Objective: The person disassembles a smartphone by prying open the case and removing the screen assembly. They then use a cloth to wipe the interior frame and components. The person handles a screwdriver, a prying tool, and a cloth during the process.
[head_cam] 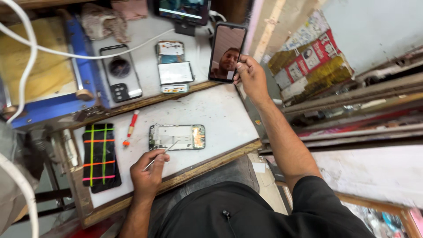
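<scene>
My left hand [149, 172] grips thin metal tweezers [159, 156], whose tips rest on an opened phone body [177, 137] lying flat on the white worktop [220, 112]. My right hand [250, 75] is raised past the table's far right side and holds a dark phone [227, 52] upright by its edge, its glossy screen showing a reflection. A red-handled screwdriver [131, 128] lies left of the opened phone. A black panel with bright yellow and orange tape strips [101, 156] lies at the left end of the worktop.
On the upper shelf lie a black phone back cover [120, 72], another opened phone with a battery [172, 66], a cloth [101, 22] and a screen on a stand [184, 11]. White cables [26, 48] cross a blue-framed machine [81, 75] at left. Stacked metal bars [352, 119] lie at right.
</scene>
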{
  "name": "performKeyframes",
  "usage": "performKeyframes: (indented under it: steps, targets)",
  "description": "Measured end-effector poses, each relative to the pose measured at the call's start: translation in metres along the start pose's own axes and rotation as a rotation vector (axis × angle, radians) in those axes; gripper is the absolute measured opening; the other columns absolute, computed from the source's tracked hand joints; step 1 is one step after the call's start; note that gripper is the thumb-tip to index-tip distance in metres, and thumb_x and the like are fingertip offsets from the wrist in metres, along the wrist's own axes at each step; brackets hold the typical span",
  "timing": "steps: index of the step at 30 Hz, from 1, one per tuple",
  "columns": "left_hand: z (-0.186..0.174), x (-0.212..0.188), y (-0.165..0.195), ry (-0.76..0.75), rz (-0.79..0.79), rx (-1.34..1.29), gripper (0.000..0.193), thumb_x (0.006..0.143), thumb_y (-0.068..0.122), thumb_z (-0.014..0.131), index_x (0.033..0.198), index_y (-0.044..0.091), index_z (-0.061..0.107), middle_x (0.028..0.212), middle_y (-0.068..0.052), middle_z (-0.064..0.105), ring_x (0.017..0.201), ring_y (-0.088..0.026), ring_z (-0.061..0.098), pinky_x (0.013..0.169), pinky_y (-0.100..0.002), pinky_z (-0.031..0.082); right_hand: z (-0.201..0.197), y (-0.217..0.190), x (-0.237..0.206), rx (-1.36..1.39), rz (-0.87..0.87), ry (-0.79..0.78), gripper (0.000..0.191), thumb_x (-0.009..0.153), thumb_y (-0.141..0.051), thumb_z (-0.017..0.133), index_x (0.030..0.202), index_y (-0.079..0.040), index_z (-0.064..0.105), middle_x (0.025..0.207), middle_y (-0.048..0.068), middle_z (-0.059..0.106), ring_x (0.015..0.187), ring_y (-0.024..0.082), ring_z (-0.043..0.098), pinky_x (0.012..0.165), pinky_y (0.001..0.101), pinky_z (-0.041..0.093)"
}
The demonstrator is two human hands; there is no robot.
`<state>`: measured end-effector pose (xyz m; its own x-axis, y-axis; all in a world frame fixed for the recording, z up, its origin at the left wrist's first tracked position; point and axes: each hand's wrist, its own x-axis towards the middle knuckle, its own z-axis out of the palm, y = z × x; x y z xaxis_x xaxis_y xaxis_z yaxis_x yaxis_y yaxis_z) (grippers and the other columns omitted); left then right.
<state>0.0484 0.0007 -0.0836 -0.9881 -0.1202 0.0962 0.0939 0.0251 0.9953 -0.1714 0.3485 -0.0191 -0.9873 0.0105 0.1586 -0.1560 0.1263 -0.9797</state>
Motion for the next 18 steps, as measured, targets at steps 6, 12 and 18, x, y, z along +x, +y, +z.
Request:
performKeyframes:
  steps: [6,12,18]
  targets:
    - [-0.006,-0.001,-0.005,0.002,-0.021,-0.066,0.018,0.101,0.008,0.066,0.114,-0.005,0.069,0.094,-0.013,0.075,0.089,-0.016,0.072,0.082,-0.028,0.059,-0.01,0.018,-0.017,0.021,0.052,0.019,0.028,0.108,-0.011,0.056,0.133,0.002,0.058,0.098,0.003,0.067,0.073,0.009,0.063,0.064,0.0254,0.058]
    - [-0.009,-0.003,-0.007,0.006,0.016,-0.073,0.018,0.104,0.007,0.065,0.115,-0.007,0.067,0.095,-0.015,0.074,0.089,-0.018,0.072,0.085,-0.032,0.061,-0.01,0.018,-0.028,0.076,0.12,0.075,0.023,0.108,-0.011,0.055,0.128,0.0,0.058,0.096,0.003,0.066,0.074,0.009,0.065,0.064,0.026,0.06]
    - [-0.013,-0.003,-0.005,-0.003,0.023,-0.061,0.02,0.106,0.008,0.063,0.117,-0.008,0.066,0.096,-0.015,0.073,0.091,-0.019,0.073,0.087,-0.036,0.063,-0.017,0.019,-0.029,0.016,0.131,0.01,0.025,0.11,-0.013,0.052,0.13,0.001,0.06,0.099,0.004,0.067,0.076,0.009,0.066,0.067,0.0253,0.06]
